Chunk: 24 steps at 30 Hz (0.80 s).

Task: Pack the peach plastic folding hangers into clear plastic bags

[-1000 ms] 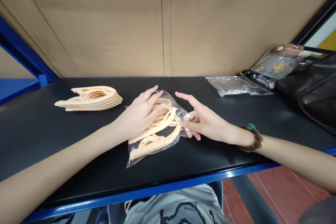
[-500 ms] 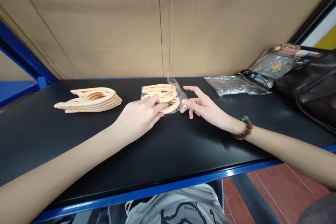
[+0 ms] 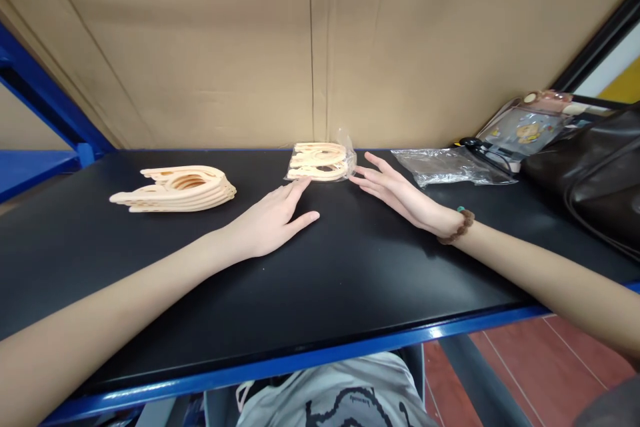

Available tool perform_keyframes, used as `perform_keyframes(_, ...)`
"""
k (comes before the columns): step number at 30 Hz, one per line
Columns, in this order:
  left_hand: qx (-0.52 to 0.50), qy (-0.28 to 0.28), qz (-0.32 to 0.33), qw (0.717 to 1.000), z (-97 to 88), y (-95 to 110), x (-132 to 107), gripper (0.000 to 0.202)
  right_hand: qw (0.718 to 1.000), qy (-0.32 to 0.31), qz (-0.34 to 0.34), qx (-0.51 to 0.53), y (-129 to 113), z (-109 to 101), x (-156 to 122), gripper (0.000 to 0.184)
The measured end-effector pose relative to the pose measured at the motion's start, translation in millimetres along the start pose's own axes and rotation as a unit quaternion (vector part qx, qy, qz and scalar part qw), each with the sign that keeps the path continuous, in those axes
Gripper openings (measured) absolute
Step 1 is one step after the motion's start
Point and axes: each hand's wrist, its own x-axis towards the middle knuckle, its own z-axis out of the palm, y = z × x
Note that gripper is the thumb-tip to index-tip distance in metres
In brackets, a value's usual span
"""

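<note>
A clear plastic bag with cream-coloured, flat looped pieces [image 3: 320, 163] inside lies at the back middle of the black table. My left hand [image 3: 275, 217] rests at its front left, fingers stretched out, the fingertips at the bag's near edge and the thumb apart. On the other side my right hand [image 3: 395, 190] is open, its fingertips at or close to the bag's right end. Neither hand grips anything. Farther left lies a stack of several similar cream looped pieces [image 3: 177, 188], unbagged.
Flat clear plastic bags [image 3: 445, 167] lie at the back right. Beyond them are a dark cable [image 3: 473, 142], a transparent pouch [image 3: 525, 130] and a dark leather bag [image 3: 595, 167]. A cardboard wall [image 3: 225, 47] closes off the back; a blue edge [image 3: 320, 355] runs along the front.
The bagged pieces have moved back toward the cardboard wall. My left hand has let go of them and straightened its fingers. My right hand's fingers have also straightened.
</note>
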Motion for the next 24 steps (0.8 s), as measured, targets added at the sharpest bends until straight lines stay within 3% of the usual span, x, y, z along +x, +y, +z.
perform_keyframes(4, 0.136, 0.095, 0.029, 0.986, -8.3, -2, 3, 0.069, 0.997, 0.055, 0.020, -0.049, 2, -2, -1, 0.072)
perform_keyframes(7, 0.212, 0.176, -0.027, 0.961, -22.6, -10, -1, 0.063, 0.985, 0.125, 0.004, -0.119, 3, -4, -2, 0.061)
perform_keyframes(9, 0.230, 0.199, -0.087, 0.949, -33.1, -21, -7, 0.065, 0.974, 0.161, -0.024, -0.157, 2, -7, -3, 0.056)
perform_keyframes(11, 0.224, 0.194, -0.141, 0.945, -42.2, -38, -11, 0.070, 0.969, 0.160, -0.056, -0.179, 1, -7, -3, 0.051)
perform_keyframes(14, 0.198, 0.152, -0.169, 0.953, -51.6, -71, -14, 0.084, 0.970, 0.128, -0.071, -0.193, 1, -5, -4, 0.044)
perform_keyframes(17, 0.183, 0.112, -0.116, 0.970, -58.4, -99, -13, 0.085, 0.967, 0.121, -0.067, -0.212, 2, -3, -3, 0.043)
perform_keyframes(19, 0.165, 0.083, -0.105, 0.977, -62.8, -104, -13, 0.086, 0.955, 0.127, -0.095, -0.249, 0, -8, 0, 0.043)
perform_keyframes(21, 0.153, 0.089, -0.112, 0.978, -67.0, -95, -13, 0.088, 0.908, 0.142, -0.148, -0.366, -6, -20, 3, 0.044)
perform_keyframes(22, 0.153, 0.109, -0.108, 0.976, -68.6, -86, -12, 0.086, 0.862, 0.155, -0.168, -0.453, -10, -29, 5, 0.044)
perform_keyframes(24, 0.152, 0.158, -0.067, 0.973, -69.8, -64, -11, 0.074, 0.737, 0.182, -0.164, -0.630, -18, -50, 7, 0.047)
